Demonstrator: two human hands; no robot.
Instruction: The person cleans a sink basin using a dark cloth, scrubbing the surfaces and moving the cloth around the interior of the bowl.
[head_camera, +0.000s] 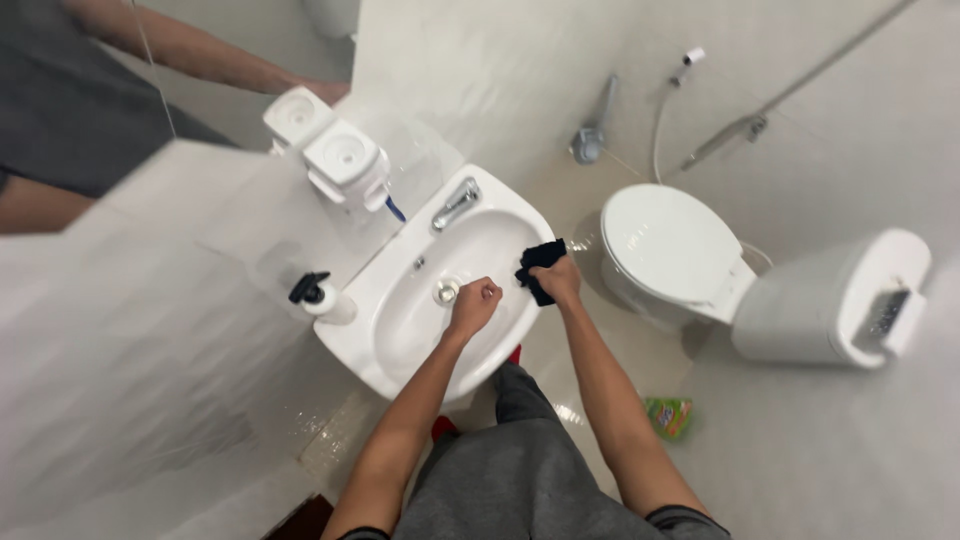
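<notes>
Over the sink (400, 340), our right hand (558, 280) bunches a black cloth (540, 262) on the rim, fingers pinching it; soft, light, likely limp. Our left hand (474, 303) hovers fisted by the drain (446, 291).

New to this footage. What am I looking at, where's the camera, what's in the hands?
There is no machine: a person works with two bare hands, filmed by one head-worn camera looking down. The right hand presses a dark cloth on the rim of a white ceramic washbasin. The left hand is a closed fist inside the bowl, beside the metal drain; whether it holds anything cannot be told. A chrome tap and a white pump bottle with black nozzle sit on the basin. A white closed-lid toilet stands to the right.
</notes>
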